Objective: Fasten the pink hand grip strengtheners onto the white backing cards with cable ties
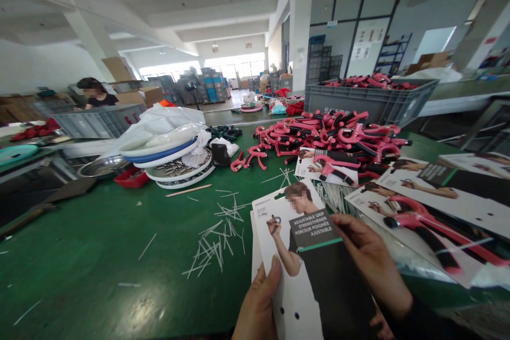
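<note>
Printed packaging cards [314, 255], white and dark grey with a green stripe, are held upright between my hands at the lower centre. My left hand [258, 300] grips their lower left edge, thumb on the front. At the upper right edge, the fingers of my right hand [370, 260] close on the cards. A pink and black grip strengthener [422, 223] lies on a card to the right. Behind the cards is a big pile of such grips [319, 135]. Thin white ties [215, 244] are scattered on the green table [99, 260].
A grey crate [358, 103] with more pink grips stands behind the pile. Stacked round trays [175, 159], a red bowl [131, 178] and a pencil [188, 190] are left of centre. More cards [466, 191] lie at right. A person [98, 93] is at the far left.
</note>
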